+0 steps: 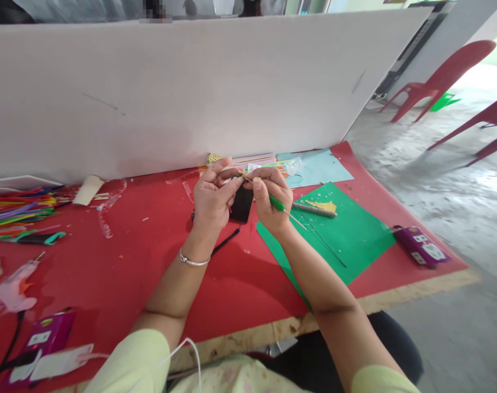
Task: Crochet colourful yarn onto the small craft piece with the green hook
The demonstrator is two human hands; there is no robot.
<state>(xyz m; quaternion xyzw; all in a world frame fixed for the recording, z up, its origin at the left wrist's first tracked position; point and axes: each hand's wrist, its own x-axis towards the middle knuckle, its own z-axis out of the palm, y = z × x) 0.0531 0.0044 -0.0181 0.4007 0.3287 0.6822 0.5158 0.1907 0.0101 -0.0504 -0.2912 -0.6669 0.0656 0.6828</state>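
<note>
My left hand (214, 196) is closed in a pinch, thumb and forefinger on a small multicoloured piece (245, 177) too fine to make out. Fingertip to fingertip with it, my right hand (273, 201) pinches at the same spot. Tucked in the right hand is a green-handled tool (277, 203), its thin metal shaft sloping back toward the wrist; whether its tip is hooked is unclear. Beneath the hands lies a black phone-like slab (242, 205), partly covered. A green sheet (334, 234) spreads under the right forearm, with a grey glittery stick (316, 210) and a yellow scrap (327, 206) on it.
A white board (170, 93) stands along the back of the red table (121, 273). At left are coloured pipe-cleaner-like strips (23, 210), a glue gun (15, 286) and a purple power box (52, 333). Another purple box (421, 246) sits near the right edge. Red chairs (445, 76) stand beyond.
</note>
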